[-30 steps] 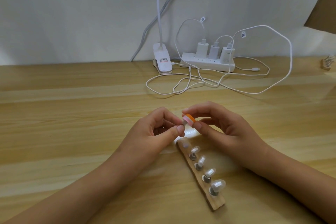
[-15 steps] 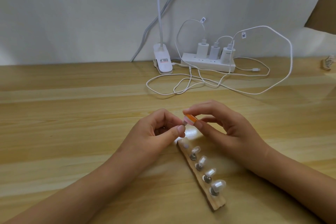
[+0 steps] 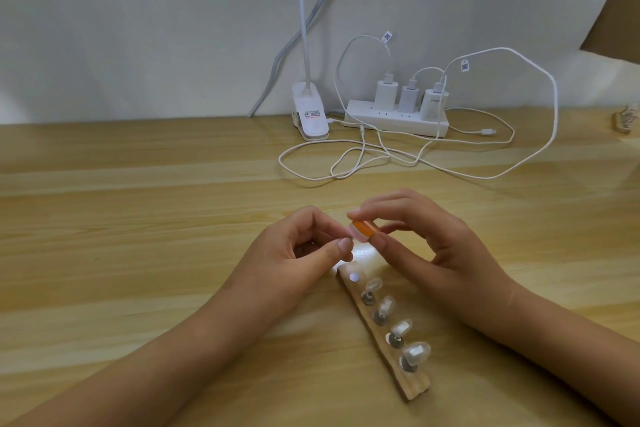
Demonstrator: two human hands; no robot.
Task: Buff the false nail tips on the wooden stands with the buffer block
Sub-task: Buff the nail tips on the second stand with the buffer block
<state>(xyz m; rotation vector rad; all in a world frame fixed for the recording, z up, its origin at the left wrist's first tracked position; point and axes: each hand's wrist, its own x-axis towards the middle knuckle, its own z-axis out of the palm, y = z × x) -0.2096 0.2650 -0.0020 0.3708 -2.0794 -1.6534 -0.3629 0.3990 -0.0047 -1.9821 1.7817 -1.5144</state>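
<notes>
- The buffer block (image 3: pixel 363 229) – small, orange on top with a pale pink layer under it – is pinched between the thumb and forefinger of the right hand (image 3: pixel 440 246), held in the air above the table (image 3: pixel 138 218).
- The left hand (image 3: pixel 294 253) is just to the left of the block, its fingers curled and its thumb tip pressed toward the forefinger, right against the block's pale end. Whatever it may be pinching is hidden, so I cannot tell if it holds anything.
- Just below both hands' fingertips, a narrow wooden stand (image 3: pixel 412 388) lies flat and runs slantwise toward the person, under the right wrist.
- Four clear nail tips (image 3: pixel 417 352) stand on it on small metal studs. The far end, nearest the fingertips, shows only a bare round spot (image 3: pixel 354 277).
- Well beyond the hands, against the wall, sits a white power strip (image 3: pixel 398 120) with three white chargers (image 3: pixel 385 94) plugged in.
- White cables (image 3: pixel 519 163) loop from it across the table.
- Beyond the left hand, a white lamp clip (image 3: pixel 310 111) – its neck rising out of view – stands beside the strip.
</notes>
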